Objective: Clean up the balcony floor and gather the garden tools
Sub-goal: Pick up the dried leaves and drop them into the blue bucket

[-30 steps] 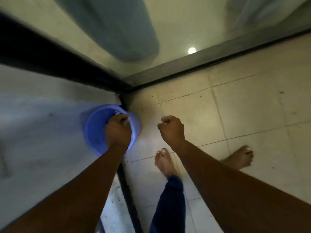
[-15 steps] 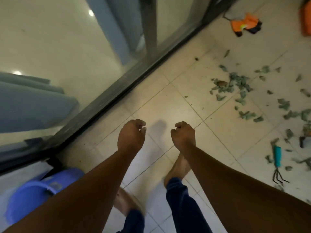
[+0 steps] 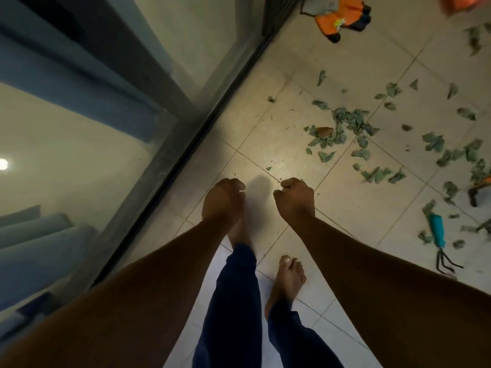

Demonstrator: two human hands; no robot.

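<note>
Both of my bare hands are held out over the tiled balcony floor [image 3: 265, 144] and hold nothing. My left hand [image 3: 221, 199] hangs with loosely curled fingers. My right hand [image 3: 295, 199] is curled into a fist. Torn green leaf scraps [image 3: 345, 126] lie scattered over the tiles ahead and to the right. A small hand rake with a teal handle [image 3: 438, 233] lies on the floor at the right, apart from my hands. Orange and grey gloves [image 3: 341, 19] lie at the top near the door track.
A glass sliding door with a dark frame [image 3: 186, 144] runs along the left. My bare feet [image 3: 288, 281] stand on the tiles below my hands. An orange and black tool [image 3: 478, 188] shows partly at the right edge, and something orange [image 3: 465, 2] sits at the top right corner.
My left hand let go of the blue bucket, which has dropped out of view behind me. The view swung right and forward toward the leaf scraps and tools. My feet have stepped forward.
</note>
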